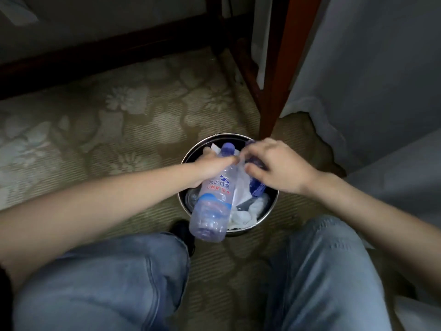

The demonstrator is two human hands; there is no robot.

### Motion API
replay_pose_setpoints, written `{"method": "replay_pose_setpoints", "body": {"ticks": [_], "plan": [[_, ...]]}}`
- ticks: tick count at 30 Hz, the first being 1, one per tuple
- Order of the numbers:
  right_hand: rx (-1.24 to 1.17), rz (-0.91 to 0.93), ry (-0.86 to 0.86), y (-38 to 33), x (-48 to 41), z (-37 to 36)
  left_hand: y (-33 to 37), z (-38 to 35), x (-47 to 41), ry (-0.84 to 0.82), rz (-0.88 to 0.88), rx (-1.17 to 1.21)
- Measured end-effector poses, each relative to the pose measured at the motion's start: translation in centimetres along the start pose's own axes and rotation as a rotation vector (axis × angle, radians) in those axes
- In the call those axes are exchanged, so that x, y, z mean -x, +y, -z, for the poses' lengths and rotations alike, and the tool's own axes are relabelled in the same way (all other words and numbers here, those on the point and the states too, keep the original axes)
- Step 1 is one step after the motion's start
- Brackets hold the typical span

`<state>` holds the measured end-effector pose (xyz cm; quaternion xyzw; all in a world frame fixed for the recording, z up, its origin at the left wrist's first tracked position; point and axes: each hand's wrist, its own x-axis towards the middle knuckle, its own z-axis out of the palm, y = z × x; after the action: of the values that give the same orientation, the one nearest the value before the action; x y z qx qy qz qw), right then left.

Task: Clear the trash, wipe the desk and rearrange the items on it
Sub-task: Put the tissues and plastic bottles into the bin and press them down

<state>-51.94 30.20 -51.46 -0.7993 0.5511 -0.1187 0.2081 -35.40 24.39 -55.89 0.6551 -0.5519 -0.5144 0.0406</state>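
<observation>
We look straight down at a round metal trash bin (267,212) on a floral-patterned carpet (124,111), set between our two knees in blue jeans (107,283). Left hand (210,167) reaches over the bin with its grip wrapped around the upper part of a clear plastic water bottle (212,211); purple cap (228,149) points away from us, base tilts toward us and overhangs the bin's near rim. Most left fingers are hidden behind the bottle, so we can't see exactly how they wrap it. Bottle label shows blue and red print, partly covered by the hand, not fully readable. Right hand (279,168) hovers over the bin's right side, fingers curled narrow, pinching a blue-purple wrapper (257,185) along with a white plastic sheet (239,182); we can't tell if those are one item or two. Wrapper is mostly hidden under the palm. Inside the bin: crumpled white tissues (248,216) and something dark, hard to make out. A dark shoe (182,232) peeks out just beside the bin's near-left edge, mostly hidden by the left knee. A reddish wooden furniture leg (276,91) stands just behind the bin, top cut off. Grey-white fabric (370,68) hangs at right, cut off by the frame edge. No table surface in view
</observation>
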Motion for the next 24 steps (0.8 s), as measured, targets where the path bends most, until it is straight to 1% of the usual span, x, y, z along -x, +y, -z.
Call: {"method": "replay_pose_setpoints", "body": {"ticks": [1, 3, 4, 6, 8, 10, 12, 14, 15, 18, 21, 22, 24], "plan": [[0.037, 0.028, -0.033, -0.1, 0.3, -0.6, -0.1, -0.5, -0.6, 0.057, -0.009, -0.069], [0.100, 0.087, -0.057, -0.3, 0.9, -1.6, -0.1, -1.1, -1.7, 0.192, -0.117, -0.168], [0.130, 0.124, -0.060, -0.3, 1.2, -2.1, 0.1, -1.2, -1.9, 0.229, -0.178, -0.177], [0.139, 0.194, -0.055, -0.2, 1.6, -2.9, 0.0, -0.6, -1.9, 0.237, -0.263, -0.173], [0.106, 0.205, -0.092, -0.6, 1.5, -3.3, -0.2, 1.0, -1.1, 0.209, -0.327, -0.229], [0.125, 0.187, -0.135, -1.2, 0.8, -3.8, -0.6, 3.1, 0.8, 0.129, -0.358, -0.315], [0.183, 0.184, -0.159, -2.0, -0.3, -4.5, -1.4, 5.0, 3.4, -0.026, -0.341, -0.390], [0.190, 0.168, -0.176, -2.4, -1.5, -5.0, -2.5, 5.9, 5.6, -0.205, -0.293, -0.525], [0.184, 0.162, -0.198, -2.5, -2.1, -5.0, -2.9, 5.9, 6.1, -0.251, -0.277, -0.569], [0.253, 0.133, -0.289, -1.9, -2.9, -3.9, -3.0, 5.2, 6.1, -0.211, -0.224, -0.505], [0.408, 0.087, -0.305, -0.2, -2.6, -2.1, -2.6, 3.8, 5.9, -0.185, -0.188, -0.488], [0.428, 0.091, -0.308, 0.4, -2.4, -1.6, -2.5, 3.6, 5.8, -0.174, -0.189, -0.495], [0.393, 0.106, -0.304, 0.8, -1.9, -0.8, -2.1, 3.7, 5.8, -0.172, -0.196, -0.506]]}}
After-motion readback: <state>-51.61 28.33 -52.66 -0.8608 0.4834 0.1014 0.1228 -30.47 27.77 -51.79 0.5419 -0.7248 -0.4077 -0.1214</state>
